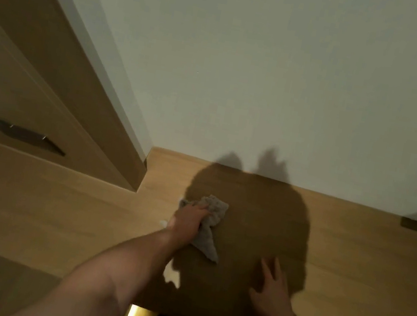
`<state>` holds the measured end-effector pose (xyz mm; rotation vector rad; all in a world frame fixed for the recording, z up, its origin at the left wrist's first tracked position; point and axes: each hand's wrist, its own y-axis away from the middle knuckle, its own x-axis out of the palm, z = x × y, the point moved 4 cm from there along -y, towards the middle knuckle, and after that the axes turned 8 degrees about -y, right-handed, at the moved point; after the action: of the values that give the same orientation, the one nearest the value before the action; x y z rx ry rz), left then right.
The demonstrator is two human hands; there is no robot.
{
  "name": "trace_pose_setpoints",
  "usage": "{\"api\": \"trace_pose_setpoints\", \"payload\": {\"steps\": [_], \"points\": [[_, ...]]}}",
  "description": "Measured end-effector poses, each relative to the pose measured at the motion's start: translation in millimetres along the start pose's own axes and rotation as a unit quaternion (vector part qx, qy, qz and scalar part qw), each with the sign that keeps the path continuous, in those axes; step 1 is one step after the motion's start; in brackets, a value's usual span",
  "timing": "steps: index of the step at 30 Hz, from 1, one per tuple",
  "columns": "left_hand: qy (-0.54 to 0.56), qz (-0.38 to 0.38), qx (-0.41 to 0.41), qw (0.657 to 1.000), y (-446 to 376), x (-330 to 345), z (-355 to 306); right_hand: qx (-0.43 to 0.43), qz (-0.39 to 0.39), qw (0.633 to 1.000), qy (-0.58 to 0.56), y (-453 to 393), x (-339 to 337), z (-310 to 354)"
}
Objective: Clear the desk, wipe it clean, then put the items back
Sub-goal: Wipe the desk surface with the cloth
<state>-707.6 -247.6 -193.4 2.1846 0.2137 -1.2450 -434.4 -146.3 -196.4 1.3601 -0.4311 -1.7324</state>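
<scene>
Light oak-grain wooden desk [352, 253]: flat and matt, set against a plain white wall [272, 71]. Crumpled grey waffle-textured cloth [216, 209]: laid on the desk toward the back edge, left of middle, one pointed tail trailing toward the front edge. Left hand [187, 222]: fingers curled over the cloth, gripping and pressing it down. Right hand [271, 291]: laid flat on the wood near the front edge, fingers straight and spread. Tall wooden cabinet [36, 71] with dark bar handle [22, 134]: seated at the desk's left back corner.

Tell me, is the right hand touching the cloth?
Apart. The head view shows the right hand flat on the bare desk, wood visible between it and the cloth under the left hand.
</scene>
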Motion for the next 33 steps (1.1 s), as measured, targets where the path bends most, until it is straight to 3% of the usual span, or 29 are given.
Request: {"api": "trace_pose_setpoints", "payload": {"steps": [3,7,9,12,14,19,24,28,31,33], "points": [[0.075,-0.120,-0.049,0.989,-21.8,-46.6,37.5,-0.036,0.009,0.999,0.004,-1.3,4.0,16.8],[-0.030,-0.154,-0.140,0.978,-53.5,-101.0,72.0,-0.057,0.016,0.998,0.020,-7.6,5.1,31.4],[-0.027,-0.092,-0.171,0.981,-64.8,-101.1,86.6,-0.056,0.022,0.998,0.024,-10.9,6.9,32.9],[-0.069,0.035,-0.133,0.988,-71.8,-62.8,90.6,-0.049,0.034,0.998,0.026,-14.3,7.5,28.8],[-0.119,0.052,-0.100,0.986,-62.4,-36.7,83.2,-0.058,0.034,0.997,0.032,-15.8,7.3,23.6],[-0.079,0.004,-0.026,0.997,24.2,1.8,76.6,-0.072,0.055,0.993,0.074,-15.4,6.1,21.6],[-0.002,-0.033,-0.059,0.998,141.0,41.2,110.8,-0.095,0.074,0.987,0.106,-7.8,7.2,25.2],[0.002,-0.045,-0.091,0.995,169.9,43.7,111.4,-0.117,0.095,0.984,0.098,9.0,18.1,23.4],[0.054,-0.142,-0.091,0.984,149.4,1.0,119.6,-0.135,0.097,0.983,0.079,16.6,19.3,20.9],[0.062,-0.221,-0.136,0.964,125.9,-36.1,135.7,-0.141,0.081,0.984,0.072,18.3,14.7,21.3]]}}
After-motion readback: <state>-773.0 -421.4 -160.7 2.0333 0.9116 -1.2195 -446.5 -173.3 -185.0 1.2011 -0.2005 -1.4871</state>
